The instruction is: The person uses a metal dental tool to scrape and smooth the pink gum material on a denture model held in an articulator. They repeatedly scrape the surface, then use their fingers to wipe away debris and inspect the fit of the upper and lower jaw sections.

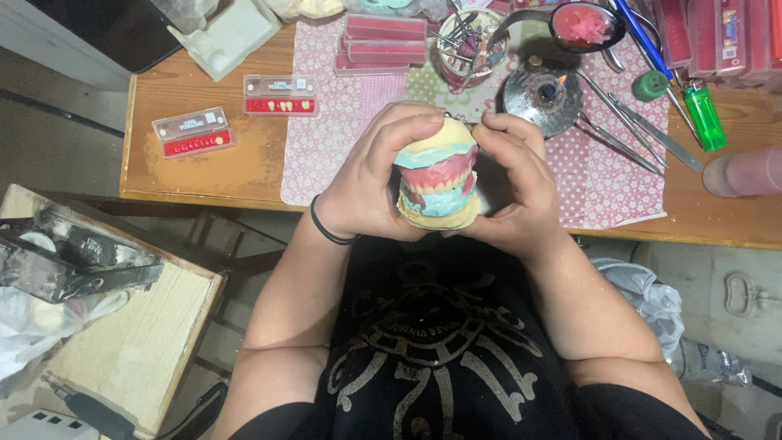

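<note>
Both of my hands hold a dental model (437, 178) just above the near edge of the wooden table (204, 163). The model has yellow plaster bases, pale blue layers and pink wax rims pressed together. My left hand (376, 175) wraps its left side, thumb on top; a black band circles that wrist. My right hand (513, 183) cups the right side, fingers curled over the top.
On a pink dotted mat (326, 138) behind my hands stand a small lit burner (544, 96), metal hand tools (627, 126), a tool cup (468, 45) and pink wax boxes (383, 41). Two tooth-set cards (194, 132) lie left; a green lighter (705, 114) lies right. A low wooden stand (122, 342) is at lower left.
</note>
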